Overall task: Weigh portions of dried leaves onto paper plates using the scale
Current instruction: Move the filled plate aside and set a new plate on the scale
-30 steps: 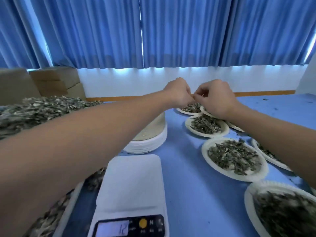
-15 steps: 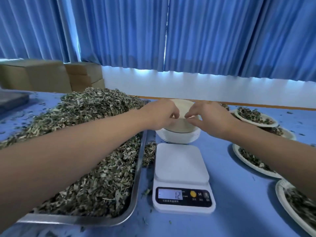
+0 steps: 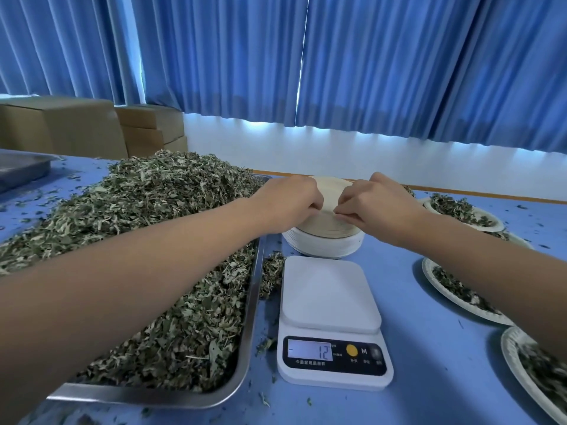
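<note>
A stack of upturned paper plates (image 3: pixel 325 240) stands behind the white scale (image 3: pixel 329 314), whose platform is bare and whose display reads -12. My left hand (image 3: pixel 288 200) and my right hand (image 3: pixel 377 204) both rest on top of the stack, fingertips curled onto the near edge of the top plate (image 3: pixel 329 194). A big heap of dried leaves (image 3: pixel 147 240) fills the steel tray (image 3: pixel 251 305) on the left.
Several paper plates with leaf portions lie on the right: one far (image 3: pixel 491 223), one at mid-right (image 3: pixel 429 274), one near the corner (image 3: pixel 512 354). Cardboard boxes (image 3: pixel 92 127) stand at the back left. Leaf crumbs dot the blue table (image 3: pixel 429 378).
My view swung left from the filled plates to the scale and the tray. Both hands came down from mid-air onto the plate stack and now pick at the top plate's edge.
</note>
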`<state>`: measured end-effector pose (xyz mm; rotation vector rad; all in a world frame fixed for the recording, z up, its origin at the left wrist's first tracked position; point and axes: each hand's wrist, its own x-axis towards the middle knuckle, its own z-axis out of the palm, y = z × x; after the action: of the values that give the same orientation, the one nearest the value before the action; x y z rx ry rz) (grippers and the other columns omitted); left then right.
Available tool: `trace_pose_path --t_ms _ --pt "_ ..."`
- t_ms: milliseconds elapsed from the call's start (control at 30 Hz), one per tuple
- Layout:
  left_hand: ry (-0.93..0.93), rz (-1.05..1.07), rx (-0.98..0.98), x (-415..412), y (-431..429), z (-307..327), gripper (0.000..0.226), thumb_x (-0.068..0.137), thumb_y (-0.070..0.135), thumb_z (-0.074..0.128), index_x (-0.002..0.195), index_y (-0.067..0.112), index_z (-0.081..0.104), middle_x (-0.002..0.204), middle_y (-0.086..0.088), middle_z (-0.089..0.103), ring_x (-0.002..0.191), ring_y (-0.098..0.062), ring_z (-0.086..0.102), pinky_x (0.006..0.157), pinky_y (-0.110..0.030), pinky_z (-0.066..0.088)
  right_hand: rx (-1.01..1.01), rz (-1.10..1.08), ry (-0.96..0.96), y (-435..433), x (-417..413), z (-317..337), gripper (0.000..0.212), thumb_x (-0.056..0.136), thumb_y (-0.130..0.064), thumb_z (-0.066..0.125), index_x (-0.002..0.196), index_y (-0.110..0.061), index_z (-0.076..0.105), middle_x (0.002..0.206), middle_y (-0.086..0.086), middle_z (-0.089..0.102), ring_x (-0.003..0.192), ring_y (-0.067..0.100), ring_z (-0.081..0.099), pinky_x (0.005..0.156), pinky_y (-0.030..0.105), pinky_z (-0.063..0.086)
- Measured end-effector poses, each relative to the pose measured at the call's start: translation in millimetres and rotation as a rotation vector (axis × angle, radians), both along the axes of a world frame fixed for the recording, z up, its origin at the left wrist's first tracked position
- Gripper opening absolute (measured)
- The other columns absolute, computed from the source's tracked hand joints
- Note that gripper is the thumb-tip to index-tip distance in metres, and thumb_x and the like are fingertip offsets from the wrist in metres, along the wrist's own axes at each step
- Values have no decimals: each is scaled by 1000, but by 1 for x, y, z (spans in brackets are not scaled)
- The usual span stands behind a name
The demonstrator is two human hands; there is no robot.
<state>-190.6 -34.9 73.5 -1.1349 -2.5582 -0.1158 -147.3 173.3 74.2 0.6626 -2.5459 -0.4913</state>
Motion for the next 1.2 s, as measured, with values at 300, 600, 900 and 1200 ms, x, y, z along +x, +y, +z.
trace_pose_path --t_ms 300,600,900,1200 --pt "1 -33 16 -2 3 -1 20 94 23 55 94 18 74 96 -5 65 93 -24 59 73 -42 51 -79 163 -20 8 -7 -2 31 104 -33 50 93 -24 78 102 -9 74 98 20 62 76 30 31" --pt "216 -111 -145 -3 9 -1 25 98 21 48 113 24 68 105 2 57 104 -22 53 71 -39 48 -47 221 3 5 -8 1 19 98 -22 64 89 -17 81 90 -1 75 85 29 66 68 33 41" --pt "127 -148 50 -12 10 3 31 100 39 43 106 25 70 109 7 58 106 -16 51 78 -36 46 -6 210 8 4 -6 7 51 103 -36 31 96 -11 75 92 6 70 87 33 61 75 44 46" --pt "158 -194 110 -13 5 15 24 99 30 52 110 21 71 105 1 62 99 -22 55 82 -43 46 -149 269 129 5 7 21 14 93 -11 64 93 2 69 89 17 67 76 38 60 69 49 49"
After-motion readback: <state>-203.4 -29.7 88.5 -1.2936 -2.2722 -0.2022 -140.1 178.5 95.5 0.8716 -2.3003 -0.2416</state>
